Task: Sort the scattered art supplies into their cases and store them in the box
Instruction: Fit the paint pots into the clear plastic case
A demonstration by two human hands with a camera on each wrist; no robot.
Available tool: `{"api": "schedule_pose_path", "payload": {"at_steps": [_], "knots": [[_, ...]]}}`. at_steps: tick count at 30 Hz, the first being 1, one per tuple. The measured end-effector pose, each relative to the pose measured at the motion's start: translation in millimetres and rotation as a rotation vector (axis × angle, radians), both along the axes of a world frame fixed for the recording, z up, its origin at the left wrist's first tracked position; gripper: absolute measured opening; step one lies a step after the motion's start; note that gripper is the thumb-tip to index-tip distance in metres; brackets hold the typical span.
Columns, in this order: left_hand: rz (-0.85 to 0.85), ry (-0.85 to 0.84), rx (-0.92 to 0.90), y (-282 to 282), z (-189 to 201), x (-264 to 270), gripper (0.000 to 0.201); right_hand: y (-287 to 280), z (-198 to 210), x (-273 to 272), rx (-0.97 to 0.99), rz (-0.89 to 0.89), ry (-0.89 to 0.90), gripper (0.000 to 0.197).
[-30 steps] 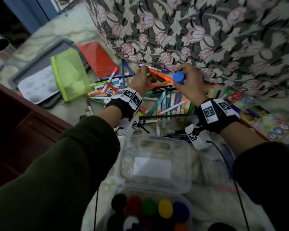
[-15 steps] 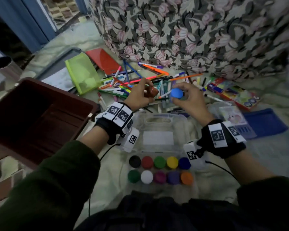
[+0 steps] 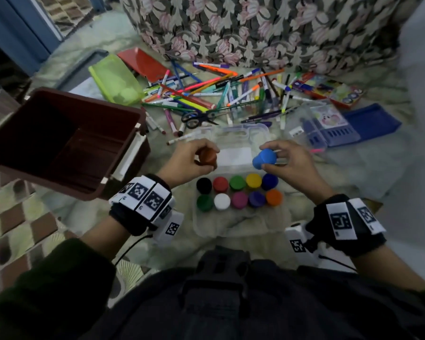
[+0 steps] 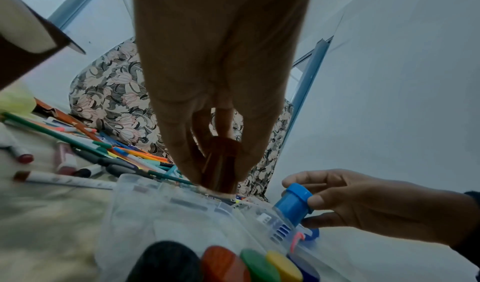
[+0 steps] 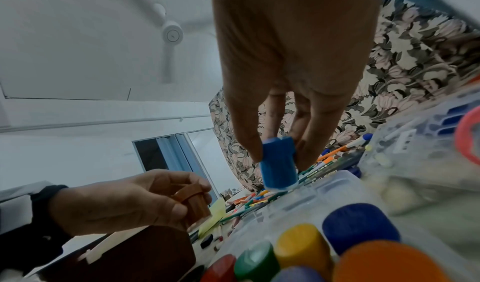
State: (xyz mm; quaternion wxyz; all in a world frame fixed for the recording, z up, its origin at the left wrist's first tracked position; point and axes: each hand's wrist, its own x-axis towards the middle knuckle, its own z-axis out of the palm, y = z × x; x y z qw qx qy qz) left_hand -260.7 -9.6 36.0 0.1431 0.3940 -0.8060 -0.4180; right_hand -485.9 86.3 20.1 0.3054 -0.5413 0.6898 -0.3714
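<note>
The left hand [image 3: 185, 158] pinches a small brown paint pot [image 3: 207, 157] between thumb and curled fingers, the pot's cap end poking out past the fingertips toward the middle of the scene; in the left wrist view the pot [image 4: 221, 164] sits upright-ish between the thumb on one side and the fingers on the other, its flared cap nearer the palm; the right hand [image 3: 286, 163] grips a blue paint pot [image 3: 264, 158] the same way, thumb [image 5: 246, 141] on one side of it, fingers behind, the pot's body [image 5: 278, 163] pointing down and tilted; both pots are held above the clear plastic paint case [image 3: 277, 227], over its open lid [image 3: 233, 141] rather than over the tray; the tray holds ten pots in two rows, black, red, green, yellow and dark blue behind, green, white, pink, purple and orange [image 3: 274, 197] in front, all capped and standing; the two hands are well apart, neither touching the case; left of the case stands a dark brown box [image 3: 130, 153] with cream latches, open; beyond the case lies a jumble of markers and pencils [image 3: 206, 94] with black scissors [image 3: 196, 117] among them, a lime green pouch [image 3: 115, 81], a red case [image 3: 145, 63] and a blue case [image 3: 371, 121] to the right, all on pale bedding before a floral cloth [image 3: 255, 28]
</note>
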Motion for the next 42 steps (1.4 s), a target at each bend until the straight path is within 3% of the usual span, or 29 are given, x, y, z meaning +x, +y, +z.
{"api": "schedule_pose_path", "payload": {"at_steps": [6, 14, 26, 42], "knots": [[0.051, -0.037, -0.025, 50, -9, 15, 0.043, 42, -6, 0, 0.04, 0.09, -0.099, 0.032], [0.091, -0.011, -0.066, 90, -21, 30, 0.044, 80, -22, -15, 0.023, 0.114, -0.008, 0.036], [0.131, -0.151, -0.174, 111, -42, 36, 0.044, 92, -39, -12, -0.025, 0.223, 0.128, 0.038], [0.109, -0.283, -0.264, 120, -47, 37, 0.044, 94, -24, -13, 0.051, 0.345, 0.343, 0.037]]}}
